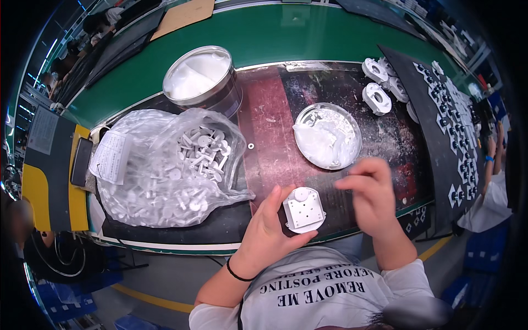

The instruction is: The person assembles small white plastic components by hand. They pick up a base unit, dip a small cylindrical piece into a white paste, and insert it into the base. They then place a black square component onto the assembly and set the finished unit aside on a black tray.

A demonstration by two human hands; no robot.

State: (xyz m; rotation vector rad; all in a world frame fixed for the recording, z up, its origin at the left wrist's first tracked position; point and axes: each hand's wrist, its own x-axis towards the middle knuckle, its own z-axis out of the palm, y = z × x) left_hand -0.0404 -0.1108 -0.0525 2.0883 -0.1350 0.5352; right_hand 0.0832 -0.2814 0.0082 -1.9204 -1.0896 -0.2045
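My left hand (268, 224) grips a white plastic housing (305, 212) by its side, thumb below and fingers along the upper left. The housing's flat face points up, with small holes in it and a round white disc near its top. To the right of it, my right hand (372, 192) is raised with thumb and forefinger pinched together; whatever they hold, if anything, is too small to make out. Just beyond that hand sits a round metal lid (360, 144) with white grease (324, 142) in it.
A clear plastic bag (137, 192) of small white parts lies at left, before a metal tin (231, 93) of white paste. White round housings (377, 99) stand at the back right, beside a black board (421, 104) bearing many small parts. A tiny white ring (251, 146) lies mid-table.
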